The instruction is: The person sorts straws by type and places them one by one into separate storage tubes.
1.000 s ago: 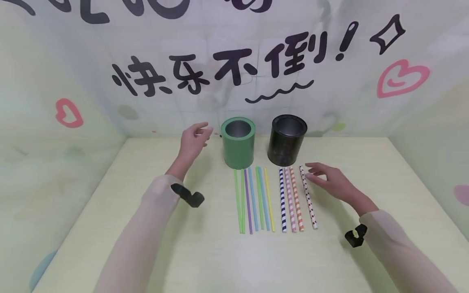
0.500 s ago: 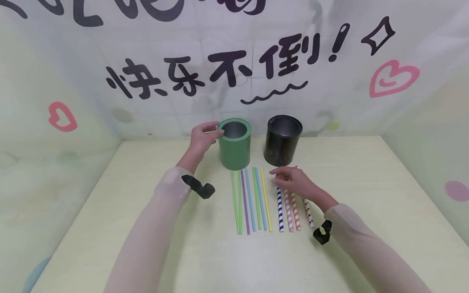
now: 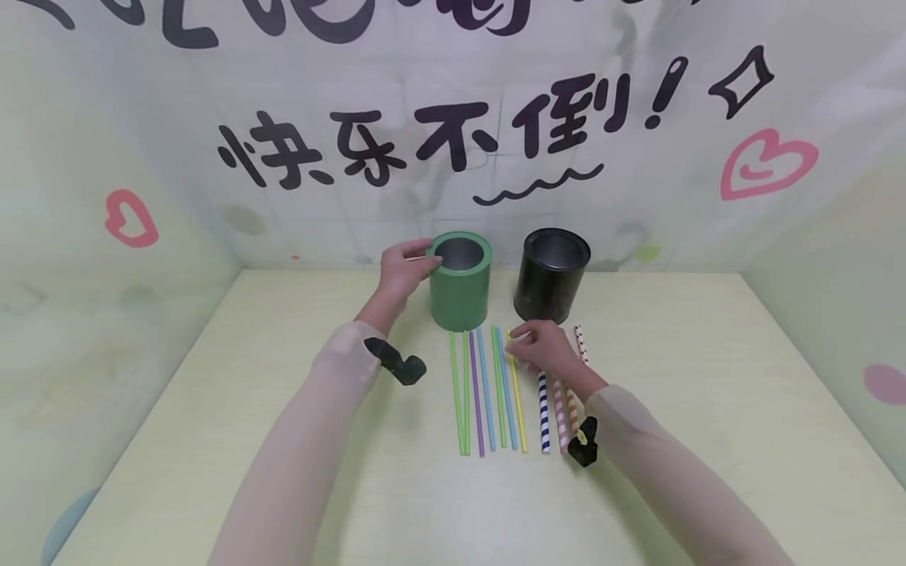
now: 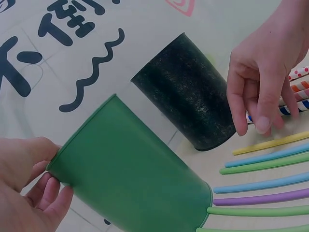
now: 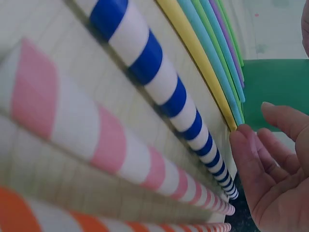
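My left grip [image 3: 406, 271] is pinched on the rim of the green can [image 3: 460, 303], at the side nearest that hand, and the can stands upright on the worktop [image 3: 453, 511]. My right grip [image 3: 548, 346] has its fingers loosely bent and holds nothing; it hangs over the yellow straw [image 3: 520, 409], and whether a fingertip touches it I can't tell. By my reading the work is at an early stage: the can is held, but no straw is picked up, and all eleven lie flat. Left of the right grip, past the yellow one, are six more plain straws [image 3: 487, 393] in green, blue and purple; partly beneath it and its wrist are the blue-striped straw [image 3: 544, 417], the pink-striped straw [image 3: 561, 417] and the orange-striped straw [image 3: 572, 409], with the dotted straw [image 3: 581, 343] just to its right. The black can [image 3: 548, 287] stands just beyond the right grip. Both cans are open-topped; I see only grey inner wall, no straws, though their bottoms are hidden from me.
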Motion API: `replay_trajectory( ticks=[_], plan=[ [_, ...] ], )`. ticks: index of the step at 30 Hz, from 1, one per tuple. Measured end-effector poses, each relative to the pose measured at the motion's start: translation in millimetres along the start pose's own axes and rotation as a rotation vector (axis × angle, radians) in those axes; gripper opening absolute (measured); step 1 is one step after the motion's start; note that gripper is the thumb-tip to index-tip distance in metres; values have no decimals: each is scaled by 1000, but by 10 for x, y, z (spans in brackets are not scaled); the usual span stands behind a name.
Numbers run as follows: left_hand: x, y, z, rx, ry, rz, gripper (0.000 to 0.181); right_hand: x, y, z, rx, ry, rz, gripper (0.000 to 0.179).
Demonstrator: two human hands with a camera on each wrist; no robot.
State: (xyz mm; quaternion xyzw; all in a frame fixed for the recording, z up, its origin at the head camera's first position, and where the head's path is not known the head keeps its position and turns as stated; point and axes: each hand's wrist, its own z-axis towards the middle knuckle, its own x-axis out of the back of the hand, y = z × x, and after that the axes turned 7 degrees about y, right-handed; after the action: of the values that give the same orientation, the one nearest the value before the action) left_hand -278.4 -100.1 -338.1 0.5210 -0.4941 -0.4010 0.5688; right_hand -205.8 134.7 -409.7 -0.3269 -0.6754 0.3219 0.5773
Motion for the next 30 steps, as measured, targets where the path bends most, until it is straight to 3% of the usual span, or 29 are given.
replay_trajectory(
  ticks=[11, 21, 30],
  plan=[
    [-4, 19, -15, 12, -1, -6, 40, -120, -13, 45, -120, 76, -23, 32],
    [3, 14, -14, 19, -1, -7, 41, -155, -73, 41, -158, 106, -11, 34],
    [5, 17, -18, 16, -6, -9, 41, -207, -98, 61, -194, 129, -71, 35]
  ],
)
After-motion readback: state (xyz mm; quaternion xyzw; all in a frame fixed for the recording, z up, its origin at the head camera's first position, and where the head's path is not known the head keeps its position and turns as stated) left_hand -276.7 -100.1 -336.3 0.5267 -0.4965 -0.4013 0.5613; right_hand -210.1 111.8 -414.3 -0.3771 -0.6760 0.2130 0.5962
